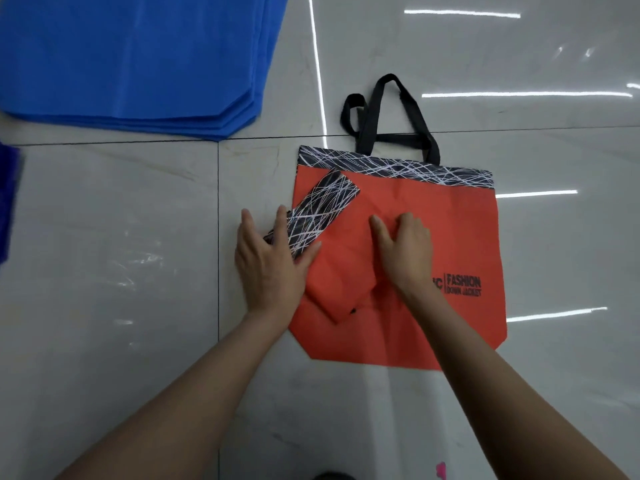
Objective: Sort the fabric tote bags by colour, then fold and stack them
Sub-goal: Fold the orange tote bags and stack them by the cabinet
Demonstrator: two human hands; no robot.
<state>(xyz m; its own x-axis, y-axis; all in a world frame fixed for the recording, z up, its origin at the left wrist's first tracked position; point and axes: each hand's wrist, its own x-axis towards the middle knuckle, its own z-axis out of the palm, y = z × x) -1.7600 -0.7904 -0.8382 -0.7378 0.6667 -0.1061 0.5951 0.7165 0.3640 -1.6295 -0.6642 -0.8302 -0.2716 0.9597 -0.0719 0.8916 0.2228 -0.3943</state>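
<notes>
I see an orange bag [433, 237] lying flat on the tiled floor [121, 254], a little toward 3 o'clock from the centre of my view. Its black handles [388, 112] point to 12 o'clock, and one is doubled over on itself. A black band with white scribbled lines [398, 166] runs along its top edge.

On the bag's 9 o'clock half sits a smaller folded bag [332, 271] of the same orange, lying on a slant with its own scribbled band toward 11 o'clock.

My left hand [270, 258] lies flat on the 9 o'clock end of that folded bag. Its fingers are straight and spread, pressing down and grasping nothing. It hides the corner beneath it, and its outer fingers are blurred.

My right hand [403, 249] rests on the orange cloth at the folded bag's 3 o'clock side, knuckles up and thumb stretched out. Its fingers bend under, and I cannot tell whether they pinch a fold or only press.

The right wrist covers the start of the black printed lettering [464, 285]; only "FASHION" reads clearly.

A blue stack [131, 64] of flat bags fills the 10 to 11 o'clock corner, cut off by the frame. A blurred blue scrap [8, 202] shows at 9 o'clock. At 6 o'clock there is a pink speck [440, 471] that I cannot identify.
</notes>
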